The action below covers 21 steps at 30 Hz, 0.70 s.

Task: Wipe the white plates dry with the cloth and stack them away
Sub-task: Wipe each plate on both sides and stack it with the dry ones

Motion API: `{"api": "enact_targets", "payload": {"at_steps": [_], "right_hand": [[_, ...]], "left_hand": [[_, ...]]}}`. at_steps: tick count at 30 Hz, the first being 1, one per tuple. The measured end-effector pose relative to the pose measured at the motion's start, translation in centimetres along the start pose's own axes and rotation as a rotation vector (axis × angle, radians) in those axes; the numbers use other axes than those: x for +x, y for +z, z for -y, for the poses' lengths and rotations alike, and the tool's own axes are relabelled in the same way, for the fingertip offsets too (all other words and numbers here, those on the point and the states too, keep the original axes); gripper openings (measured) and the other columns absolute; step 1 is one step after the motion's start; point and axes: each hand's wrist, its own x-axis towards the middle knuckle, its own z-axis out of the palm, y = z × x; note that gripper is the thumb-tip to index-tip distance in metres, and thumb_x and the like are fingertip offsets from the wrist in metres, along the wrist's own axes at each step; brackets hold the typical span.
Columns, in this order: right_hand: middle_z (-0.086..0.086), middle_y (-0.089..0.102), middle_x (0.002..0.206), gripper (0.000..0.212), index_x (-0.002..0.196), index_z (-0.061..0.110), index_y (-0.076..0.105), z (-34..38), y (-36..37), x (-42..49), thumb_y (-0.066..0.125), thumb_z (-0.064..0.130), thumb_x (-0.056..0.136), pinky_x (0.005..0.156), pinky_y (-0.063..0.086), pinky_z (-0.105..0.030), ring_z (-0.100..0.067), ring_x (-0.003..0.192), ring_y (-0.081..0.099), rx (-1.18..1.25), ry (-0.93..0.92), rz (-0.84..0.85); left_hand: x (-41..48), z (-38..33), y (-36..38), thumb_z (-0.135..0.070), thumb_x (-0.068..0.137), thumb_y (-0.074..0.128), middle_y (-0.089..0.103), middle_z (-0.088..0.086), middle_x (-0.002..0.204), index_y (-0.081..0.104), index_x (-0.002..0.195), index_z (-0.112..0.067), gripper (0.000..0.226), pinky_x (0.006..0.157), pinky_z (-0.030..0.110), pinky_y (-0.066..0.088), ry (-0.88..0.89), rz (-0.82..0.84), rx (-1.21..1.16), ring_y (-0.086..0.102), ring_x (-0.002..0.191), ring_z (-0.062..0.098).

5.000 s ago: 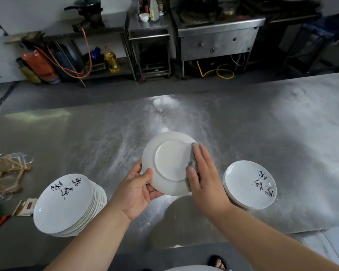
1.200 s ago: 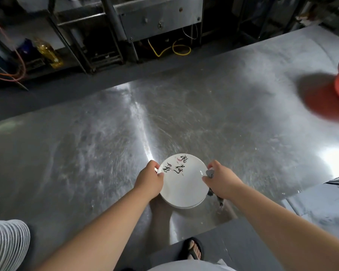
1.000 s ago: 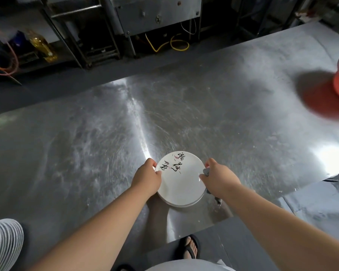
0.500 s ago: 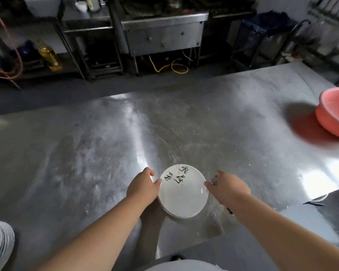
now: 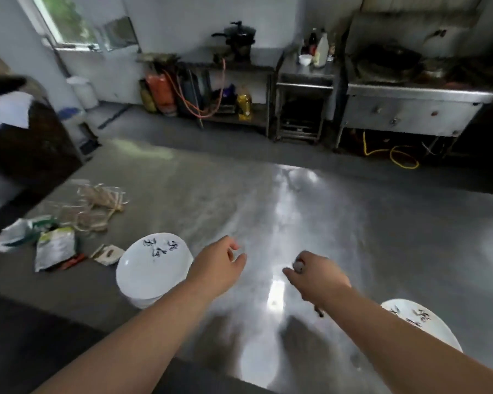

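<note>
A stack of white plates (image 5: 151,273) with black script stands on the steel table (image 5: 310,223) at the near left. A second white plate pile (image 5: 419,322) sits at the near right, partly hidden by my right forearm. My left hand (image 5: 218,265) hovers just right of the left stack, fingers loosely curled, holding nothing. Over the table's middle, my right hand (image 5: 315,275) grips a small grey cloth (image 5: 298,264), of which only a bit shows above the fingers.
Packets and a clear bag of sticks (image 5: 77,220) lie at the table's left. A dark unit (image 5: 17,143) stands at the far left. Across the floor are a shelf with a pot (image 5: 238,38), a gas cylinder (image 5: 158,93) and a stove (image 5: 410,89).
Both hands have let go of the right plate pile and lifted to the table's middle. The view has swung left and up, bringing the left stack in and the pink basin out of sight.
</note>
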Motion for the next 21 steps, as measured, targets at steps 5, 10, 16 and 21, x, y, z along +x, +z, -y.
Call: {"api": "enact_targets", "payload": {"at_steps": [5, 10, 16, 21], "right_hand": [[0.018, 0.074, 0.069, 0.017, 0.091, 0.029, 0.059, 12.1, 4.1, 0.8, 0.052, 0.043, 0.09, 0.063, 0.059, -0.03, -0.007, 0.051, 0.066, 0.058, -0.171, 0.087], [0.007, 0.076, 0.072, 0.015, 0.091, 0.028, 0.058, 19.1, 9.2, 1.4, 0.051, 0.041, 0.093, 0.065, 0.062, -0.037, -0.014, 0.042, 0.065, 0.051, -0.214, 0.193], [0.006, 0.073, 0.061, 0.019, 0.094, 0.026, 0.057, 22.0, 13.3, 3.2, 0.052, 0.044, 0.094, 0.061, 0.053, -0.029, -0.016, 0.054, 0.071, 0.035, -0.117, 0.197], [0.007, 0.071, 0.079, 0.021, 0.098, 0.026, 0.051, 22.7, 14.5, 3.6, 0.052, 0.046, 0.093, 0.058, 0.051, -0.031, -0.018, 0.052, 0.07, -0.014, -0.048, 0.078]], "left_hand": [[-1.5, 8.1, -8.4, -0.041, 0.094, 0.066, 0.068, -0.011, 0.083, 0.062, 0.094, -0.03, 0.012, 0.073, 0.031, 0.048, -0.1, -0.209, -0.029, 0.063, 0.079, 0.014], [-1.4, 16.3, -12.8, -0.039, 0.097, 0.062, 0.067, -0.011, 0.083, 0.063, 0.094, -0.032, 0.008, 0.077, 0.032, 0.052, -0.253, -0.249, -0.056, 0.066, 0.085, 0.017], [-0.3, 22.4, -13.4, -0.052, 0.097, 0.061, 0.068, -0.007, 0.105, 0.06, 0.112, -0.03, 0.027, 0.089, 0.04, 0.056, -0.325, -0.131, 0.003, 0.065, 0.097, 0.022], [1.0, 23.9, -13.0, -0.048, 0.096, 0.063, 0.067, -0.006, 0.1, 0.056, 0.108, -0.029, 0.023, 0.078, 0.036, 0.051, -0.332, -0.123, 0.038, 0.063, 0.094, 0.023]]}}
